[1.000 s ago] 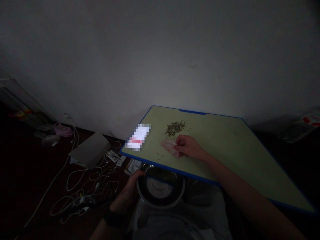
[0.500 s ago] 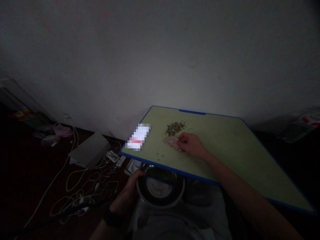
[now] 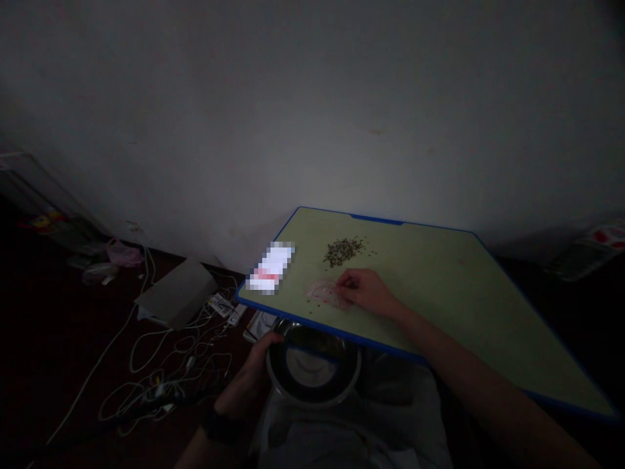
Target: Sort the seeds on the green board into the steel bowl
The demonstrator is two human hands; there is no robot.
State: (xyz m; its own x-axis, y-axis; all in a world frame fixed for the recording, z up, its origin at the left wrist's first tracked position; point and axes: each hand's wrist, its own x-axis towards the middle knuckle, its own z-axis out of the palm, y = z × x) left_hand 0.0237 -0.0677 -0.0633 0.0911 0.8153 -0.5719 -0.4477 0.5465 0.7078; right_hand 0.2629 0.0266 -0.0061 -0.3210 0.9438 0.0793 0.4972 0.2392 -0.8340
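Observation:
My right hand (image 3: 365, 290) is closed in a pinch on the right end of a clear, pinkish half-round protractor (image 3: 321, 291), which rests on or just over the pale green tabletop (image 3: 439, 293). Beyond it lies a pile of small dark seed-like grains (image 3: 343, 251), with several strays around it. A few loose grains (image 3: 310, 312) sit between the protractor and the blue front edge. Below that edge, my left hand (image 3: 258, 357) grips the left rim of a round metal bowl (image 3: 315, 397) held at my lap. The bowl's far side is partly under the table.
A lit phone (image 3: 270, 268), blurred out, lies at the table's left corner. On the floor to the left are a grey box (image 3: 176, 293), tangled white cables (image 3: 146, 394) and a pink plastic bag (image 3: 124, 253). The wall (image 3: 312, 117) rises right behind the table.
My right hand has drawn the protractor slightly left and toward the front edge, away from the grain pile. My left hand and the bowl stay where they were.

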